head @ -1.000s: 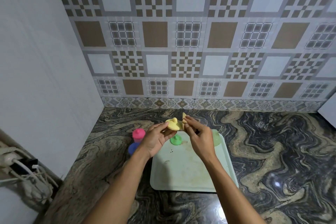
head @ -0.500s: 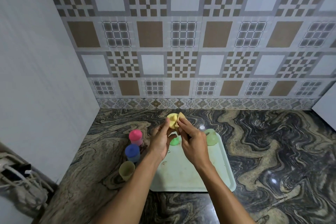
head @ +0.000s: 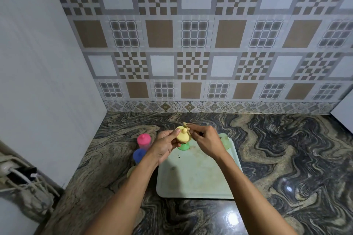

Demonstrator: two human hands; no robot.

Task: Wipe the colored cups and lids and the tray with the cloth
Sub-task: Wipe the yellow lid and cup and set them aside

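My left hand point(head: 164, 144) grips a yellow lid point(head: 183, 136) with a knob, held above the far end of the pale green tray point(head: 194, 177). My right hand point(head: 207, 141) pinches a small yellowish cloth point(head: 185, 124) against the lid's far edge. A green lid point(head: 183, 147) lies on the tray under the yellow one. A pale green cup point(head: 225, 140) stands at the tray's far right corner. Left of the tray stand a pink-lidded cup point(head: 144, 140) and a blue-lidded cup point(head: 139, 155). A yellow cup point(head: 130, 171) is mostly hidden by my left forearm.
The tray lies on a dark marbled counter point(head: 286, 158) in a corner, with a white wall point(head: 38, 82) to the left and a patterned tile wall point(head: 191, 44) behind. Cables and a plug point(head: 17, 175) hang at the lower left.
The yellow lid has turned in my left hand, its knobbed top now facing me. My right hand has shifted the cloth along the lid's far edge.
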